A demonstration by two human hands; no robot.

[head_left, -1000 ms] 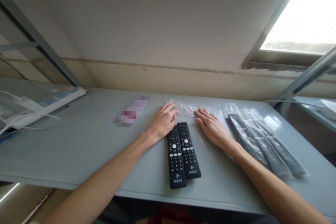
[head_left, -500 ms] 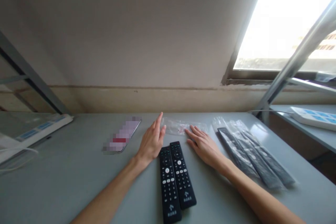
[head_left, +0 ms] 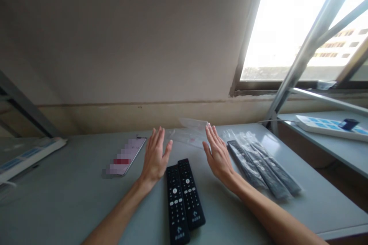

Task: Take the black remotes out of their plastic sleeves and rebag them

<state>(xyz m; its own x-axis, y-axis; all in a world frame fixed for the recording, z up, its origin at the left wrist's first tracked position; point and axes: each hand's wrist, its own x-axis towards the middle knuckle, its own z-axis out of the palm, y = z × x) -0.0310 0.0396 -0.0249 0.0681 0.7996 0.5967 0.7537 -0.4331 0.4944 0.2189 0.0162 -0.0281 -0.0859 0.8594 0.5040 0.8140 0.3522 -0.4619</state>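
Note:
Two black remote controls [head_left: 184,199] lie side by side on the grey table [head_left: 224,218], their tops pointing toward the wall. My left hand [head_left: 155,157] is open, fingers up and thumb apart, just left of the remotes' upper ends. My right hand [head_left: 218,155] is open too, on their right, with nothing in it. Beyond and between the hands are clear plastic bags [head_left: 184,136]; one part stands up near my right fingertips, and I cannot tell whether they touch it. Several bagged remotes [head_left: 263,168] lie to the right of my right hand.
A phone [head_left: 128,157] with a blurred-out screen lies left of my left hand. A white power strip [head_left: 31,157] is at the far left. Another power strip [head_left: 330,127] sits on the adjoining table at right. A metal frame post [head_left: 293,65] rises by the window.
My right hand has lifted off the plastic bag and turned more upright. Part of the clear plastic now stands raised. The whole view has shifted a little to the right.

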